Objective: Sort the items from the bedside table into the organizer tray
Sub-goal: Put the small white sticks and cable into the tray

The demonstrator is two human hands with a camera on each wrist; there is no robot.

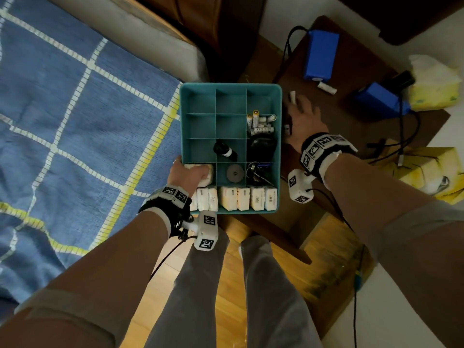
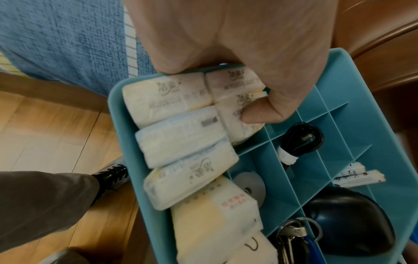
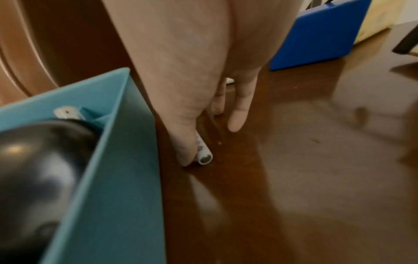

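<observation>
My left hand (image 1: 190,172) grips the near left corner of the teal organizer tray (image 1: 184,121), its thumb (image 2: 260,114) pressing a tissue pack (image 2: 172,100). Inside the tray lie several tissue packs (image 1: 246,200), white batteries (image 1: 261,123), a black mouse (image 1: 262,146), a coiled cable (image 1: 224,150), a grey disc (image 1: 235,173) and keys (image 1: 258,172). Down on the dark bedside table (image 3: 294,160), just right of the tray wall (image 3: 117,178), is my right hand (image 1: 305,116) with its fingers straight. Its thumb touches a white battery (image 3: 204,153). Another battery (image 1: 292,96) lies by its fingertips.
Two blue boxes (image 1: 320,56) (image 1: 379,101) with black cables stand further back on the table, and a third battery (image 1: 326,87) lies near them. Yellow tissue packs (image 1: 431,86) (image 1: 426,172) sit at the right. The bed's blue cover (image 1: 75,121) is to the left.
</observation>
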